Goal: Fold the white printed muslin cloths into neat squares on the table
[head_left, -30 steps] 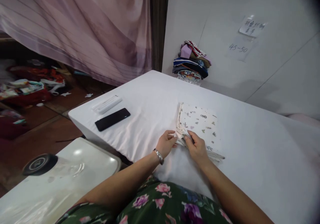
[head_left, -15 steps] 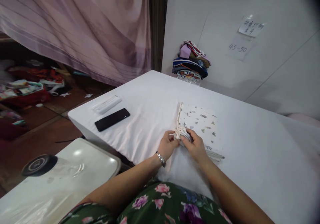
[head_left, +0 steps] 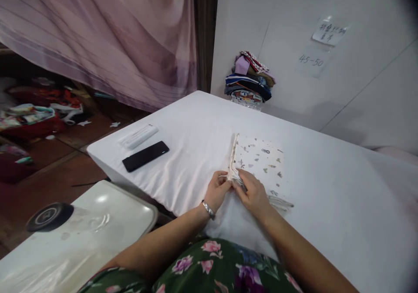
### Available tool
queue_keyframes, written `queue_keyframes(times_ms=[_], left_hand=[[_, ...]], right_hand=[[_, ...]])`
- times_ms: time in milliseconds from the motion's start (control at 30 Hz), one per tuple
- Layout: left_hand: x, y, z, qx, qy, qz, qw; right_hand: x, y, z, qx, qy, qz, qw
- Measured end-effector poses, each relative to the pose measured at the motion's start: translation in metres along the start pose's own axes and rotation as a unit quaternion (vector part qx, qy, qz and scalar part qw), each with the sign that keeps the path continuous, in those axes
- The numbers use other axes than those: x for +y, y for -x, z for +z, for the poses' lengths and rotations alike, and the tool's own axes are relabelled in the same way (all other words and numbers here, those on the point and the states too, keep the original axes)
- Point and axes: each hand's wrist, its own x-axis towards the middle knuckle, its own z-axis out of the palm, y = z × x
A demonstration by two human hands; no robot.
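A folded white cloth with small printed motifs (head_left: pixel 261 162) lies on the white-covered table (head_left: pixel 326 206). My left hand (head_left: pixel 218 189), a bracelet at its wrist, pinches the cloth's near left corner. My right hand (head_left: pixel 253 192) rests on the same near edge, fingers curled over the layered folds. Both hands almost touch each other at that corner.
A black phone (head_left: pixel 145 156) and a white flat case (head_left: pixel 138 136) lie near the table's left end. A pile of folded coloured clothes (head_left: pixel 250 80) sits against the wall at the back. A white appliance with a black dial (head_left: pixel 48 217) stands at lower left. Clutter covers the floor at left.
My right hand has slid slightly left along the cloth's near edge, flattening over the folds. The left hand keeps its pinch almost in place.
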Motion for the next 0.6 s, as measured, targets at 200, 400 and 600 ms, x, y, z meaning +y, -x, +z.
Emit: queue_keyframes(times_ms=[200,400,600], left_hand=[[0.006,0.003,-0.003,-0.025,0.03,-0.004,0.999],[0.006,-0.002,-0.001,-0.001,0.042,-0.056,0.998],[0.012,-0.01,-0.002,-0.012,0.077,-0.182,0.98]], right_hand=[[0.001,0.0,-0.002,-0.011,0.011,-0.013,1.0],[0.002,-0.001,-0.003,0.019,-0.065,0.109,0.992],[0.004,-0.002,-0.002,0.052,-0.129,0.206,0.968]])
